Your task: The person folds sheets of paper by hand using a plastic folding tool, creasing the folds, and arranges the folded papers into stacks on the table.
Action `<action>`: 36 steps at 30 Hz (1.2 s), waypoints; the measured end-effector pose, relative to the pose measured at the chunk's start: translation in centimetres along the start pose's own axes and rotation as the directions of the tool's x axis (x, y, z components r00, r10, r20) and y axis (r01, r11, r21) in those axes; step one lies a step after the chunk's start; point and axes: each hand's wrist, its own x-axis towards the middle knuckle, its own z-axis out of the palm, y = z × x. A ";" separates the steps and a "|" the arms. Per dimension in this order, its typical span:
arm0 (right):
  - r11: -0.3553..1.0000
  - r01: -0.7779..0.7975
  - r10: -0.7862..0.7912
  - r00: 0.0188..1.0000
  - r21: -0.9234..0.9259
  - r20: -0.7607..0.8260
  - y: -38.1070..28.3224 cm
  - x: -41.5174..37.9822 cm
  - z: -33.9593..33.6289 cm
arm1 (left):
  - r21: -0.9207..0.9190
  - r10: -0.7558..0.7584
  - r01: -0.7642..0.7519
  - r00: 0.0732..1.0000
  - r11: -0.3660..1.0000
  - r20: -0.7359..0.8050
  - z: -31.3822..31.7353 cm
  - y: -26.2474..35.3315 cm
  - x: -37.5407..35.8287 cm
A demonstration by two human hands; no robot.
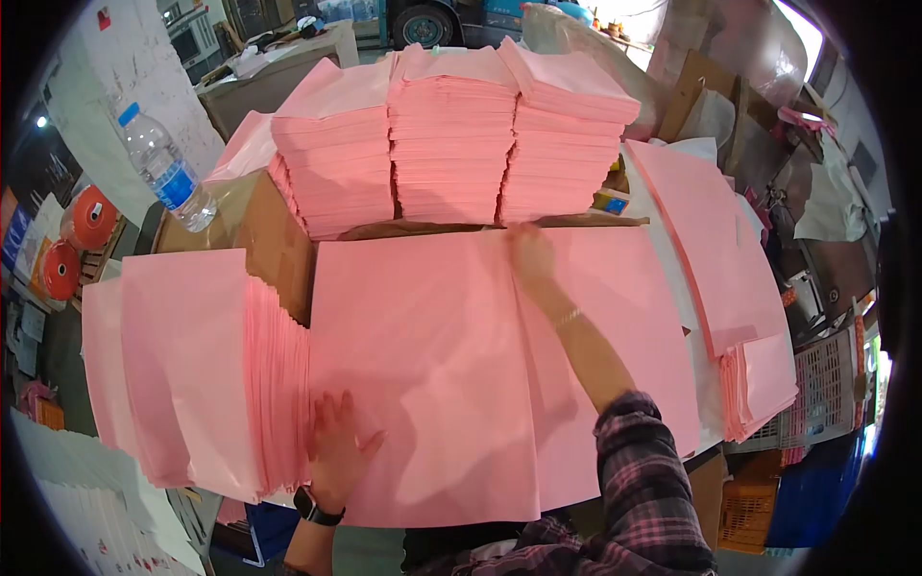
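Note:
A large pink sheet [423,374] lies flat in front of me, its right edge over another pink sheet [615,365]. My left hand [338,451] rests with fingers spread on the near left part of the top sheet, beside a pile of folded pink sheets [187,365]. At the far right corner of the top sheet, my right hand [531,252] is closed on its edge; the fingertips are partly hidden. Both sheets have slight creases and shadows across them.
Three tall stacks of folded pink sheets [451,144] stand behind the work surface. On a cardboard box [274,230] at left is a water bottle [165,168]. More pink sheets [715,250] lie at right, with a small folded bundle [759,384] and a plastic crate [826,384] beyond.

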 end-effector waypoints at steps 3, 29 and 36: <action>0.998 0.048 -0.046 0.996 0.026 -0.072 2.2 1.3 -0.5 | -0.027 -0.042 0.044 0.998 0.999 0.050 -1.0 0.3 -0.1; 0.842 0.192 -0.459 0.746 0.504 0.482 0.5 -33.2 -25.5 | -0.066 0.126 -0.134 0.986 0.989 -0.112 -0.8 -1.5 0.6; 0.846 0.358 -0.528 0.664 0.395 0.530 0.2 -32.8 -25.2 | -0.098 0.073 -0.080 0.995 0.992 -0.071 -1.1 -1.1 0.4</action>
